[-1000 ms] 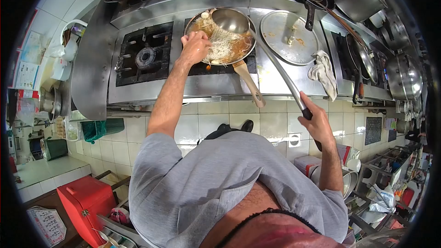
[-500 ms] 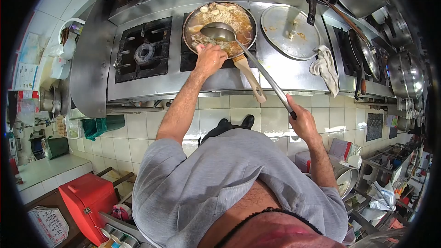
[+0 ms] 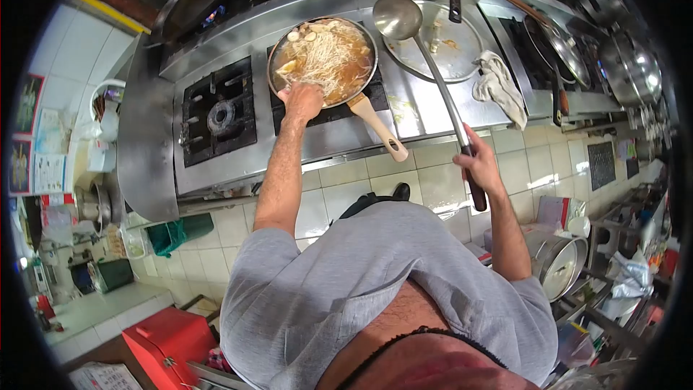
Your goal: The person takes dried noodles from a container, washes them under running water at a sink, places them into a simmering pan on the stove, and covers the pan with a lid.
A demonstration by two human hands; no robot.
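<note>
A pan [image 3: 375, 65] with a light wooden-looking handle [image 3: 378, 128] sits on a burner, filled with noodles [image 3: 328, 61] in brown broth. My left hand [image 3: 303, 100] is at the pan's near left rim, its fingers bent and together over the food's edge; what they grip, if anything, is hidden. My right hand [image 3: 478, 161] is wrapped round the dark handle of a long metal ladle [image 3: 398, 17]. The ladle's bowl hangs to the right of the pan, over the edge of a round metal lid [image 3: 462, 54].
An unlit burner [image 3: 221, 117] lies left of the pan. A crumpled cloth [image 3: 499, 89] is at the counter's front edge, right of the lid. Blue flames burn under pans at the back. More pans [image 3: 563, 54] stand at the right. A red box [image 3: 172, 347] is at lower left.
The ladle has moved out of the pan to the right, over the lid. My left hand has stayed near the pan's near rim. The whole view has turned and shifted.
</note>
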